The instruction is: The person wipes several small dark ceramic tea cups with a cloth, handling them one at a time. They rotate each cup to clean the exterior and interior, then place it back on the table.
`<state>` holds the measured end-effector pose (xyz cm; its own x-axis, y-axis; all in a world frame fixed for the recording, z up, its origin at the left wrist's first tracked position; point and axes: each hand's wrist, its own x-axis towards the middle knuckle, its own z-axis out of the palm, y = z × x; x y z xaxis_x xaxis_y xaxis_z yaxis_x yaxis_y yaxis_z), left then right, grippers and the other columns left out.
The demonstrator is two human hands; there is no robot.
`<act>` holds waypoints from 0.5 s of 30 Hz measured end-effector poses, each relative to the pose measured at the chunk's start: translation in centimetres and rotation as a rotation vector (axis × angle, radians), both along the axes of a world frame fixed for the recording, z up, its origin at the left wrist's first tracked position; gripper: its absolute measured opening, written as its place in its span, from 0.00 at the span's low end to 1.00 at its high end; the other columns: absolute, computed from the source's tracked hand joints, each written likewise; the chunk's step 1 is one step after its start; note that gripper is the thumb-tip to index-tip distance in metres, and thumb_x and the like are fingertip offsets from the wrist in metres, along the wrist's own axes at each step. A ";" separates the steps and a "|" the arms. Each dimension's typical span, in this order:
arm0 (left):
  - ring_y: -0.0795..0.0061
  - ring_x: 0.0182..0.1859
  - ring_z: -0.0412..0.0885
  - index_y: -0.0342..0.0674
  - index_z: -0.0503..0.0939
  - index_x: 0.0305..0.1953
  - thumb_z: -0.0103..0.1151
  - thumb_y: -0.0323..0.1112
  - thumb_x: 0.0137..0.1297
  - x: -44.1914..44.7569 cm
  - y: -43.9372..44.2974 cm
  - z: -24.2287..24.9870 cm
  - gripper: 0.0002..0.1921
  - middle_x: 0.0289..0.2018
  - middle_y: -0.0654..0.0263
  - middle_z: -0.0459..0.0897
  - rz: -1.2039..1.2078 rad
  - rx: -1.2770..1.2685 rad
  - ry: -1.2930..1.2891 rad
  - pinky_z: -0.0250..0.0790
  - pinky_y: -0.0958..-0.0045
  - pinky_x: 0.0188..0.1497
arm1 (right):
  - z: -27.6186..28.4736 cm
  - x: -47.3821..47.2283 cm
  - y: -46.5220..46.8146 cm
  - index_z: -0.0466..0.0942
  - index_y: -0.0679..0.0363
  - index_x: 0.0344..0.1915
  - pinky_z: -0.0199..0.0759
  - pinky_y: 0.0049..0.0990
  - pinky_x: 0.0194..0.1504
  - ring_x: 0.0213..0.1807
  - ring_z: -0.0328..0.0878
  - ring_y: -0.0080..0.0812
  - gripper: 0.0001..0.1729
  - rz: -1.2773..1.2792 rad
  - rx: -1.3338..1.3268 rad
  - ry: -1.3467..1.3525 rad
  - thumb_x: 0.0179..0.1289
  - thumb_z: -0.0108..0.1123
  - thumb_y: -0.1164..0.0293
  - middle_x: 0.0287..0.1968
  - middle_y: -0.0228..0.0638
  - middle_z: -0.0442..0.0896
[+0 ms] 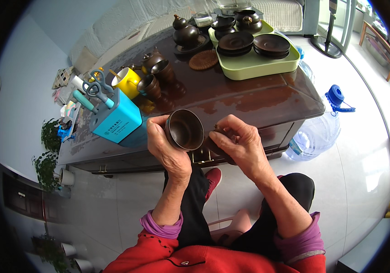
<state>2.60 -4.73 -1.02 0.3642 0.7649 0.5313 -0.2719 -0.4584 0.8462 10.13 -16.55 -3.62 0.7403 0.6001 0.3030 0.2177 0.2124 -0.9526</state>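
Note:
A dark brown ceramic cup (185, 130) is in my left hand (167, 148), its mouth tilted up towards me and its inside bare. Just to its right, my right hand (244, 146) pinches a small dark lid (214, 146) by what looks like its knob. My fingers hide part of that lid, and it is apart from the cup. Both hands are above the near edge of a dark, worn wooden table (249, 99). Beyond my left hand stand two more brown cups, the nearer one (149, 87) and the farther one (163, 71).
A blue knife block (118, 117) with scissors stands left, before a yellow mug (126, 82) and a brown teapot (152, 58). A green tray (259, 70) bears stacked saucers (271, 44). Beside it are a woven coaster (203, 60) and gourd-shaped pot (185, 34). A water bottle (317, 133) stands on the floor.

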 end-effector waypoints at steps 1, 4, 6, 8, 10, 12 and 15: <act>0.76 0.38 0.74 0.35 0.68 0.34 0.32 0.49 0.73 0.0 0.0 0.0 0.22 0.32 0.64 0.73 0.033 0.091 0.003 0.69 0.74 0.41 | -0.1 0.0 0.0 0.72 0.63 0.33 0.62 0.16 0.27 0.27 0.66 0.10 0.07 -0.032 -0.027 -0.111 0.61 0.63 0.75 0.23 0.23 0.73; 0.74 0.37 0.74 0.35 0.69 0.35 0.31 0.48 0.73 -0.2 0.1 -0.1 0.22 0.32 0.63 0.74 0.250 0.416 0.146 0.69 0.73 0.42 | -0.4 -0.2 0.2 0.70 0.64 0.34 0.65 0.22 0.26 0.23 0.69 0.20 0.11 -0.013 -0.024 -0.243 0.59 0.64 0.74 0.23 0.35 0.75; 0.72 0.38 0.74 0.33 0.69 0.36 0.31 0.48 0.73 -0.5 0.2 -0.2 0.23 0.33 0.61 0.75 0.085 0.418 0.024 0.69 0.72 0.43 | -0.4 -0.2 0.3 0.70 0.65 0.34 0.67 0.26 0.26 0.21 0.72 0.29 0.11 -0.015 -0.021 -0.303 0.57 0.65 0.74 0.24 0.42 0.76; 0.70 0.37 0.74 0.33 0.69 0.37 0.30 0.49 0.72 -0.7 0.3 -0.3 0.23 0.34 0.59 0.76 -0.033 0.438 -0.058 0.68 0.71 0.44 | -0.3 -0.3 0.2 0.70 0.65 0.32 0.66 0.32 0.28 0.25 0.72 0.39 0.11 -0.015 -0.028 -0.294 0.55 0.65 0.75 0.25 0.42 0.75; 0.69 0.37 0.74 0.32 0.69 0.37 0.30 0.49 0.72 -0.7 0.4 -0.6 0.24 0.34 0.57 0.76 -0.118 0.454 -0.114 0.67 0.68 0.45 | -0.3 -0.3 0.2 0.70 0.64 0.31 0.65 0.36 0.28 0.27 0.72 0.44 0.11 -0.038 -0.040 -0.334 0.55 0.65 0.74 0.25 0.42 0.73; 0.69 0.36 0.74 0.32 0.69 0.37 0.30 0.50 0.72 -0.7 0.7 -0.7 0.24 0.33 0.55 0.77 -0.118 0.514 -0.117 0.67 0.66 0.47 | -0.2 -0.3 0.1 0.71 0.63 0.30 0.64 0.37 0.27 0.26 0.71 0.44 0.11 -0.084 -0.057 -0.425 0.54 0.65 0.73 0.24 0.41 0.72; 0.68 0.35 0.74 0.33 0.67 0.37 0.30 0.51 0.72 -0.8 1.0 -0.9 0.24 0.31 0.54 0.78 -0.119 0.562 -0.125 0.65 0.64 0.48 | -0.1 -0.3 0.1 0.71 0.62 0.29 0.63 0.37 0.27 0.27 0.70 0.43 0.11 -0.106 -0.098 -0.471 0.54 0.66 0.72 0.24 0.40 0.70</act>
<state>1.83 -3.73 -1.88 0.3393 0.3111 0.8877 -0.4312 -0.7873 0.4407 9.87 -16.47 -3.76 0.5946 0.5715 0.5655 0.6454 0.0801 -0.7596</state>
